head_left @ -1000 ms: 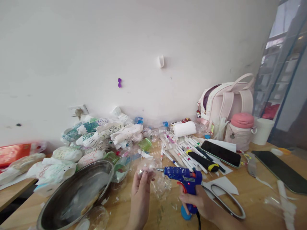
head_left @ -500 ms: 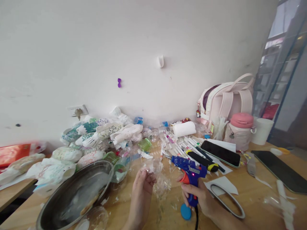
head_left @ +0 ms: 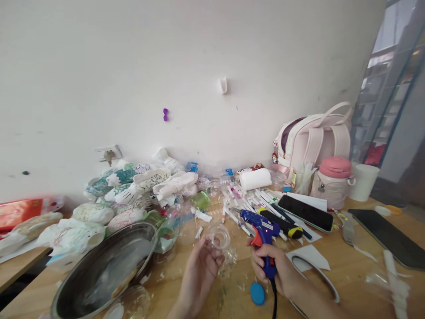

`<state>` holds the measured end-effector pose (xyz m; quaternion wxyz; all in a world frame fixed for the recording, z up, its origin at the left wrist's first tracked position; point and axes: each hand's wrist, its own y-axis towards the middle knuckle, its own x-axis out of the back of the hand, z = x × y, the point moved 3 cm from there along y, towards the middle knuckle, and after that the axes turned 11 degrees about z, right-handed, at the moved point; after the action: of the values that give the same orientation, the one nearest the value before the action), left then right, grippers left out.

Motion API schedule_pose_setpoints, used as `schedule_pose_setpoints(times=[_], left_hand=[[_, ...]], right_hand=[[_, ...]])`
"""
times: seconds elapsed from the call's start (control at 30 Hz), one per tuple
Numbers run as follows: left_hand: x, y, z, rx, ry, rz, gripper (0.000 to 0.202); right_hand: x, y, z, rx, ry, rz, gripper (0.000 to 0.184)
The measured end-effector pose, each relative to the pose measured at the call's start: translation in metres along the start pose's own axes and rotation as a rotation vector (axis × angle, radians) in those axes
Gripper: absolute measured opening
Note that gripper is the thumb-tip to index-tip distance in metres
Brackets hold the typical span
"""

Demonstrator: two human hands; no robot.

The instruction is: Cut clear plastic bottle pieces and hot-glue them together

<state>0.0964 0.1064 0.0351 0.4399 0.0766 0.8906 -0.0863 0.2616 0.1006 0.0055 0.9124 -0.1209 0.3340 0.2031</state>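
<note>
My left hand (head_left: 204,268) pinches a clear round plastic piece (head_left: 223,237) that looks like a cut bottle part, holding it above the table near the middle. My right hand (head_left: 274,266) is wrapped round the grip of a blue hot glue gun (head_left: 259,223) with a red trigger and a lit indicator. Its nozzle points left, towards the clear piece but apart from it. The black cord hangs down from the handle. Below the hands lies a blue bottle cap (head_left: 257,293). More crumpled clear plastic (head_left: 229,261) sits just behind my left fingers.
A metal basin (head_left: 66,283) holding cloudy liquid stands at left, with several paper-wrapped shapes (head_left: 93,215) behind it. Markers (head_left: 245,201), a black-and-yellow cutter (head_left: 282,224), phones (head_left: 305,212), scissors' handle-like grey loop (head_left: 318,274) and a pink backpack (head_left: 315,141) occupy the right side.
My left hand has turned, so the clear piece now shows its round rim. The glue gun has shifted slightly left and its nozzle shows more clearly.
</note>
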Motion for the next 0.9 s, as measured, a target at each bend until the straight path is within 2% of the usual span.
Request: schedule_pose_setpoints(times=[0.2, 0.3, 0.57, 0.9], left_hand=[[-0.001, 0.000, 0.003, 0.045, -0.014, 0.035, 0.028], [-0.001, -0.001, 0.007, 0.089, -0.012, 0.070, 0.027], [-0.007, -0.008, 0.011, 0.158, 0.080, 0.283, 0.019], [-0.009, -0.010, 0.011, 0.204, 0.141, 0.327, 0.022]], right_hand=[[0.000, 0.002, -0.004, -0.084, -0.043, -0.001, 0.030], [-0.001, 0.005, -0.006, -0.082, -0.088, -0.019, 0.036], [-0.007, 0.004, -0.004, -0.016, -0.128, -0.041, 0.043], [-0.010, 0.004, -0.001, -0.003, -0.143, -0.010, 0.048]])
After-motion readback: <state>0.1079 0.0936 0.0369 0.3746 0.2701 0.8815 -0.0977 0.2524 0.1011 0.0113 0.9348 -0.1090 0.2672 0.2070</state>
